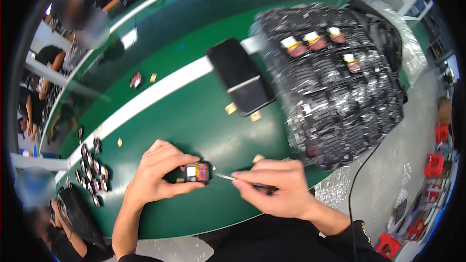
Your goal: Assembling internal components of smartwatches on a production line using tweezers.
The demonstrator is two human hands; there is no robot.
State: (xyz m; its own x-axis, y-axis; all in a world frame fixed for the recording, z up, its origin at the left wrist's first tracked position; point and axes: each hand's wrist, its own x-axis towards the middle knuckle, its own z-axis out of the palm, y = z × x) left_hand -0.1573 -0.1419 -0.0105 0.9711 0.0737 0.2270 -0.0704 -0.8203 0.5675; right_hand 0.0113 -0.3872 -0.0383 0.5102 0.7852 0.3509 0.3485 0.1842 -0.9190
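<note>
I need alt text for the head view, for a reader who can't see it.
A person's left hand has a small dark device in its grip over a green table, while the right hand points a slim metal-tipped tool toward it. More small dark pieces cluster at left; glossy dark plastic packaging lies at right.

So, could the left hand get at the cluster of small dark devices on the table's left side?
Probably, yes: only green tabletop shows between the left hand and the dark devices. It holds a boxy device, so grasping may be awkward.
</note>
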